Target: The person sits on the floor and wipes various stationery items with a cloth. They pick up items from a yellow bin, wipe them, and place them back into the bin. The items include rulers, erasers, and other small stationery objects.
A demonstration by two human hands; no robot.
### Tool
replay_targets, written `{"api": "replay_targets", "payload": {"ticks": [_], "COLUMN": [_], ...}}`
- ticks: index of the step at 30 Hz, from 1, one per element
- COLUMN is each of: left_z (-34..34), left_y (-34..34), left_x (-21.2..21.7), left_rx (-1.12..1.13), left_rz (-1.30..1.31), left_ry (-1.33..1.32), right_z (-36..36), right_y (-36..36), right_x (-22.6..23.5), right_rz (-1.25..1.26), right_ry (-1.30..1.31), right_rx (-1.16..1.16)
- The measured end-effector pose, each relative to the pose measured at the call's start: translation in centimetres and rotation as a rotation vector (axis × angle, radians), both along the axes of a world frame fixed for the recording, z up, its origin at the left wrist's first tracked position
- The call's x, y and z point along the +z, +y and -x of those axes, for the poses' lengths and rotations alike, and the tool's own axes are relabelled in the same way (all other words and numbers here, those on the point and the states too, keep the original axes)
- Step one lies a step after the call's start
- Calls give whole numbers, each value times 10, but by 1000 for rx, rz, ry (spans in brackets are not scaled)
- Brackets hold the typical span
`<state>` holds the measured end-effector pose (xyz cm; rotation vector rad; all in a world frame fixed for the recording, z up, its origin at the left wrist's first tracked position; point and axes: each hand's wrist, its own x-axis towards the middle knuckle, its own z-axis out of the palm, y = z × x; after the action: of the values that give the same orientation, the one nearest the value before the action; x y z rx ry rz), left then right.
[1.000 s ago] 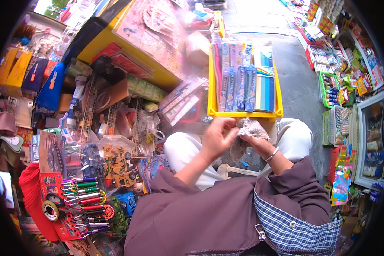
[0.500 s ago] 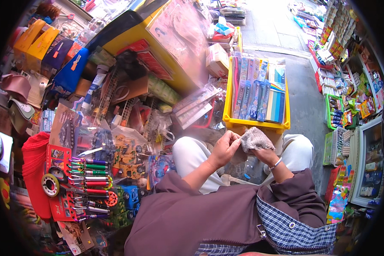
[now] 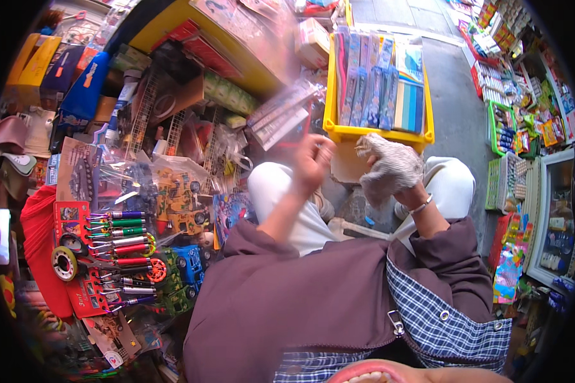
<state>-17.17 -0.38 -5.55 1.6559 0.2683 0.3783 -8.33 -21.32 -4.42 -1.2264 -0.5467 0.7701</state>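
Observation:
A fuzzy grey-brown cloth [image 3: 390, 165] covers most of my right hand [image 3: 418, 193], which holds it up in front of the yellow crate [image 3: 380, 133]. The cloth hides my right fingers; a pale bracelet shows on that wrist. My left hand [image 3: 313, 161] is apart from the cloth, to its left, above my left knee. Its fingers are curled together and smeared by motion, so anything small in them cannot be made out. Pencil cases or similar flat packs in clear wrapping [image 3: 372, 89] stand upright in the crate, just beyond both hands.
To my left lie carded multi-coloured pens [image 3: 124, 258], toy trucks [image 3: 182, 204] and a red cloth [image 3: 41, 255]. Flat wrapped packs [image 3: 284, 115] lean left of the crate. Goods on shelves and a glass-fronted cabinet [image 3: 559, 217] line the right side.
My left hand has drawn away from the cloth, up and to the left. The cloth has turned and spread over my right hand. The whole view has shifted slightly.

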Motion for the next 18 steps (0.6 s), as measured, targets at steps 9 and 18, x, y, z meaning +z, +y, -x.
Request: {"api": "replay_targets", "payload": {"ticks": [9, 18], "left_z": [-40, -83], "left_y": [172, 206], "left_x": [-90, -126], "left_rx": [182, 277], "left_rz": [-818, -1091], "left_ry": [528, 541], "right_z": [5, -7], "right_y": [2, 35], "right_x": [-5, 17], "right_rz": [-156, 493], "right_ry": [188, -3], "right_rx": [14, 188]}}
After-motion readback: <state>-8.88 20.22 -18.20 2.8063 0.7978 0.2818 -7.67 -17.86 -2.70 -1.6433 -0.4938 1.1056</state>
